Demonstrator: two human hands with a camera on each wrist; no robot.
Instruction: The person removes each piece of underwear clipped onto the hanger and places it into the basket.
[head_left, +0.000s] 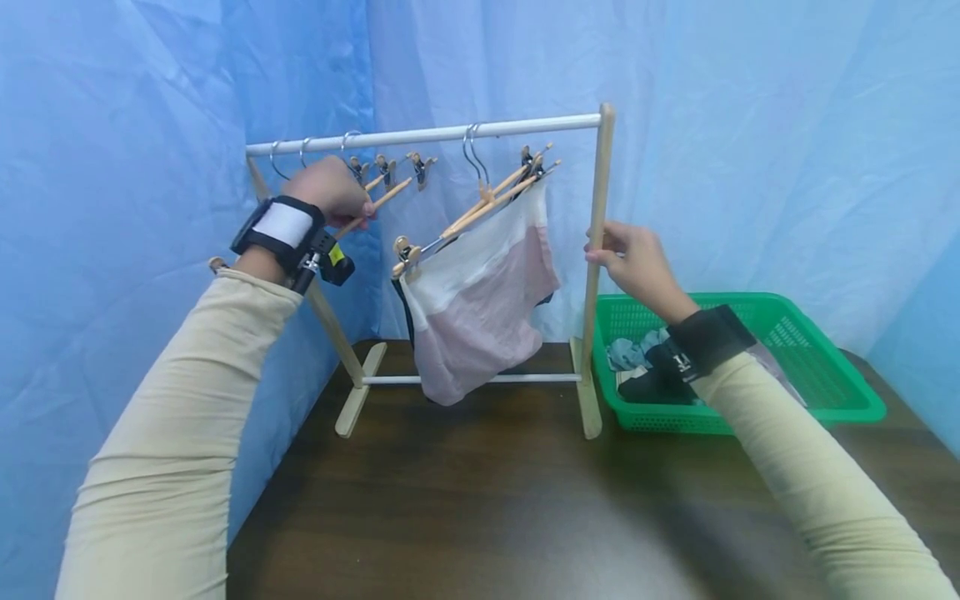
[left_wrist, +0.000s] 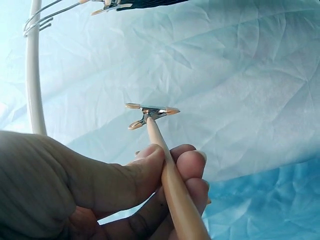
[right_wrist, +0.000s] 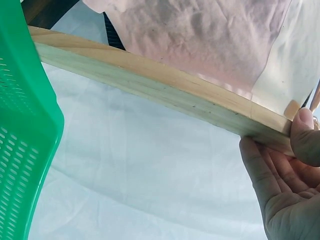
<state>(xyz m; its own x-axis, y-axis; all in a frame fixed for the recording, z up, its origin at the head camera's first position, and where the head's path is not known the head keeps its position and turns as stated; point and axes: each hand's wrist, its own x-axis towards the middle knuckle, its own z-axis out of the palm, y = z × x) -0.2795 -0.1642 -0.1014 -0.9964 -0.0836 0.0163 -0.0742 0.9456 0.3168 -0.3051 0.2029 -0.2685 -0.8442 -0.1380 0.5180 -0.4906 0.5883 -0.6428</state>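
My left hand (head_left: 332, 193) pinches the wooden bar of a clip hanger (left_wrist: 177, 195) between thumb and fingers, near the left end of the rack's white rail (head_left: 427, 136). A metal clip (left_wrist: 148, 114) with wooden tips shows at the bar's far end. My right hand (head_left: 636, 258) grips the wooden right post (head_left: 597, 192) of the small clothes rack, thumb on one face and fingers on the other. Between the hands, a white and pink cloth garment (head_left: 487, 317) hangs tilted from clip hangers (head_left: 483, 200), with a dark garment partly hidden behind it.
A green plastic basket (head_left: 847, 392) stands right of the rack, holding grey-blue and dark clothes (head_left: 630, 354). More hanger hooks (head_left: 303, 150) sit along the rail's left part. The rack's feet (head_left: 362, 400) rest on a dark wooden table (head_left: 465, 500); blue curtains (head_left: 750, 125) enclose the back and sides.
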